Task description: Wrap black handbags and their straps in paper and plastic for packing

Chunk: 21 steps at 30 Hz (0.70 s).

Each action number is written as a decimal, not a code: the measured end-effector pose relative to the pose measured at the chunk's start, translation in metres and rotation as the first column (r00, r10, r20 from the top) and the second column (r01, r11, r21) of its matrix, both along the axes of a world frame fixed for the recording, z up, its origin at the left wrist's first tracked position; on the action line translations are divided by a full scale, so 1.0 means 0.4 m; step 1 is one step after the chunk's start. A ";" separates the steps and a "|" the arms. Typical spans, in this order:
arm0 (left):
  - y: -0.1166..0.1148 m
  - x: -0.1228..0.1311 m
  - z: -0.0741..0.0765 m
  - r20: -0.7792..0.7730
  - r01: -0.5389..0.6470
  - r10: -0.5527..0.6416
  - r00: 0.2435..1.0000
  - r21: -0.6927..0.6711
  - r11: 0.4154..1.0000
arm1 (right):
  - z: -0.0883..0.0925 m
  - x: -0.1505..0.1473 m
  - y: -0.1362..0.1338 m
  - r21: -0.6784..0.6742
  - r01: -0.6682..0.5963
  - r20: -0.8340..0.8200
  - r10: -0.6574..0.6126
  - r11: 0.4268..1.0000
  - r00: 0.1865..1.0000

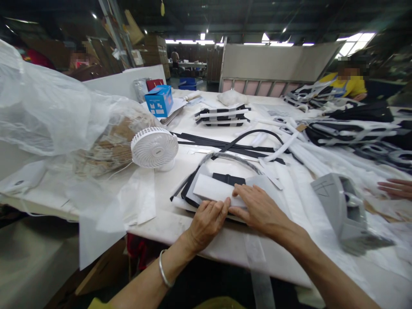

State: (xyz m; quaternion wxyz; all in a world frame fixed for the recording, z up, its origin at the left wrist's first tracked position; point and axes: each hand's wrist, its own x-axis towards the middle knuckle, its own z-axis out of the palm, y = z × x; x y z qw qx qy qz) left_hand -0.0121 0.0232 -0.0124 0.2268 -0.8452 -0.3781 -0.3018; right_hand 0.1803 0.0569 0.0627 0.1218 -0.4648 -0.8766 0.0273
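A folded white foam sheet (214,189) lies over a flat black piece (188,189) at the table's near edge. My left hand (209,221) is closed, its fingers curled and pinching the sheet's near edge. To its right, my right hand (260,208) rests on the sheet with fingers stretched and apart; its thumb reaches toward the left fingertips. A black part (228,178) shows just behind the foam. Around the back curves a tube (225,155) that looks wrapped in clear plastic. What lies under my fingers is hidden.
Left stand a white fan (154,148), a blue box (159,101) and a large plastic bag (58,103). Black strips (222,141) and a wrapped bundle (222,116) lie behind. At right are a grey tape dispenser (341,210), another person's hand (395,189) and black-and-white parts (354,128).
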 end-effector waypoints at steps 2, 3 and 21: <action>-0.001 0.000 0.002 -0.002 0.002 -0.002 1.000 -0.003 1.000 | 0.004 0.010 0.014 -0.071 -0.033 -0.019 0.032 0.997 0.999; -0.001 -0.001 0.003 -0.002 0.003 -0.003 1.000 -0.006 1.000 | 0.005 0.017 0.020 -0.083 -0.048 -0.026 0.046 0.995 0.999; -0.003 -0.002 0.007 0.003 0.005 -0.005 1.000 -0.022 1.000 | 0.005 0.084 0.054 -0.115 -0.149 -0.011 0.149 0.982 0.989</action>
